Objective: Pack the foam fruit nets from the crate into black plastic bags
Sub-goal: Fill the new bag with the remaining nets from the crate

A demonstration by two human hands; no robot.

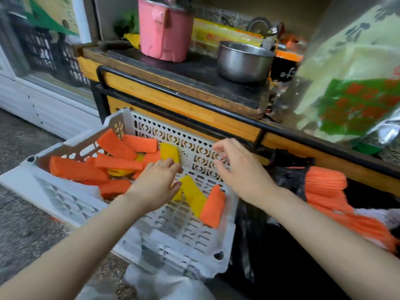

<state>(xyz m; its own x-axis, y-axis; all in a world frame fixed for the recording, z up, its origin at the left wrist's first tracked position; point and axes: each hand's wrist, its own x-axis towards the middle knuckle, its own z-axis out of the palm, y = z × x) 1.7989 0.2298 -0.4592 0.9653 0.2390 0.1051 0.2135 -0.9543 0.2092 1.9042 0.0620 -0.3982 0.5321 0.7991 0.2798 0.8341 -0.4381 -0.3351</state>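
Observation:
A white perforated crate sits tilted on the floor, holding several orange foam nets and a few yellow ones. My left hand reaches into the crate, fingers by the upper yellow net, thumb against a small yellow net. A longer yellow net and an orange net lie just right of it. My right hand hovers open over the crate's right side, holding nothing. A black plastic bag stands right of the crate with stacked orange nets in it.
A wooden cart with a black rail stands behind the crate. On it are a pink pot and a steel bowl. A large clear bag of white nets leans at the right. Dark crates are at far left.

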